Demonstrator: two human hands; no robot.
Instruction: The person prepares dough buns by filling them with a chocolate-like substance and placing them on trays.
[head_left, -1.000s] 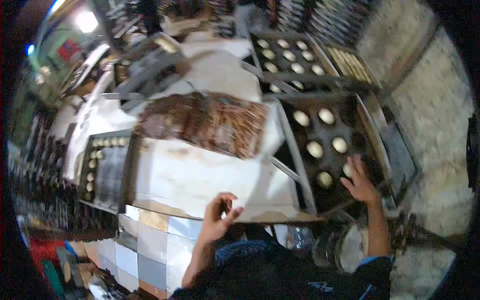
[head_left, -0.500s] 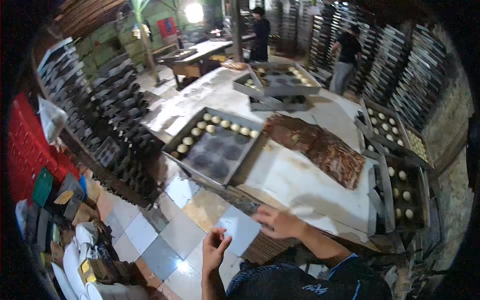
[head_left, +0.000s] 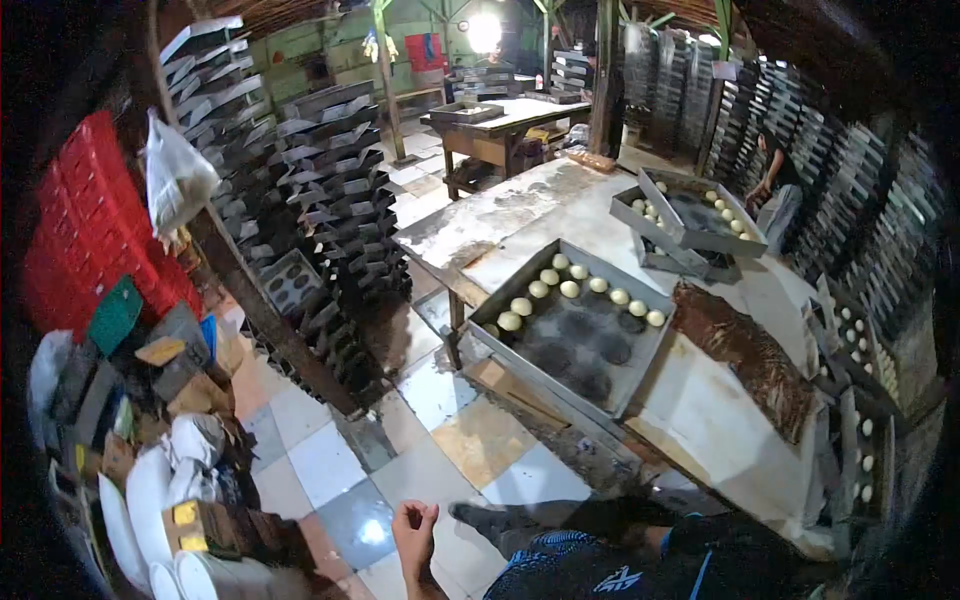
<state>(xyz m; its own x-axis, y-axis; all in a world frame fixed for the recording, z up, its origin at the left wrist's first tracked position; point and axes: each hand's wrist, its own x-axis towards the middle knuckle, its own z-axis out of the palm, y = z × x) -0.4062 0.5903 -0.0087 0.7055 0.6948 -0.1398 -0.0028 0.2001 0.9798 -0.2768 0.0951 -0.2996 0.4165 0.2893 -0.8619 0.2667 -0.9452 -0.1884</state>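
Observation:
My left hand [head_left: 414, 535] is low in the view, over the tiled floor. Its fingers are loosely curled with the thumb a little apart, and I see nothing in it. My right hand is out of sight; only its dark sleeve side shows near the bottom. Nearest on the table [head_left: 690, 400] is a metal tray [head_left: 640, 385] with pale round dough balls [head_left: 510, 321] along two sides and dark round marks on its bare part. To its right lies a brown, streaked sheet-like mass [head_left: 745, 355].
Another tray of dough balls [head_left: 690, 238] rests crosswise on trays at the table's far end. More trays [head_left: 868, 450] line the right edge. Stacked pans [head_left: 345, 190], a wooden post [head_left: 270, 300], red crates [head_left: 95, 230] and sacks [head_left: 150, 500] stand left. A person [head_left: 775, 185] bends at far right.
My view has swung left, so the table and trays appear further right. My right hand has left the view. My left hand is lower. The person at right now bends forward.

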